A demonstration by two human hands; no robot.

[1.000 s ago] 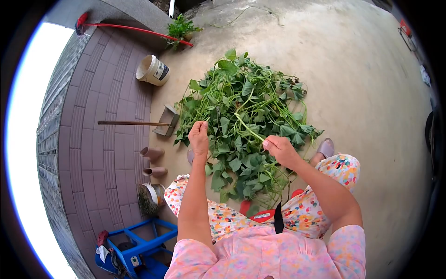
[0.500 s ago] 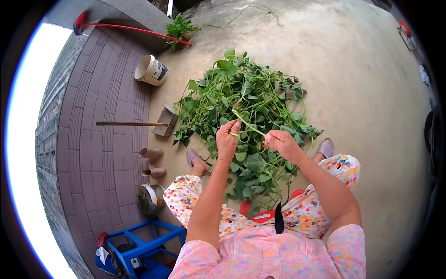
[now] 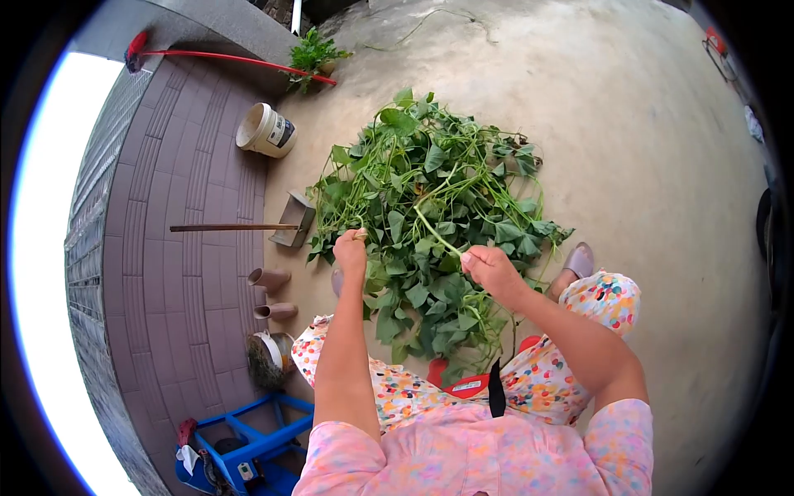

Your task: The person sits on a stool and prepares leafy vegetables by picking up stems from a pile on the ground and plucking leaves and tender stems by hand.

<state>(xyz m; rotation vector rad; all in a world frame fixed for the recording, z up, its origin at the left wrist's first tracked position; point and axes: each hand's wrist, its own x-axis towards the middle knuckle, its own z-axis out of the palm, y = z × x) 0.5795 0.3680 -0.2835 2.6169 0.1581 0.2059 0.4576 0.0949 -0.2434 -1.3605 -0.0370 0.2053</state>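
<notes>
A large heap of leafy green vines [image 3: 430, 165] lies on the ground between my feet. My right hand [image 3: 492, 273] is closed round the lower end of a pale green vine stem [image 3: 437, 230], which slants up and left over the heap. At the heap's left edge, my left hand [image 3: 351, 255] is held with its fingers pinched. A small pale bit shows at its fingertips, too small to name. The two hands are well apart, and the stem's upper end is clear of the left hand.
Along the tiled wall on the left stand a white bucket [image 3: 266, 131], a long-handled dustpan [image 3: 294, 220], a pair of boots [image 3: 271, 279], another bucket [image 3: 277, 351] and a blue frame [image 3: 248, 430]. A red-handled broom [image 3: 240, 59] lies near a potted plant [image 3: 311, 56].
My left hand has moved away from the stem, left and slightly down. My right hand still holds the stem and has shifted slightly left and down.
</notes>
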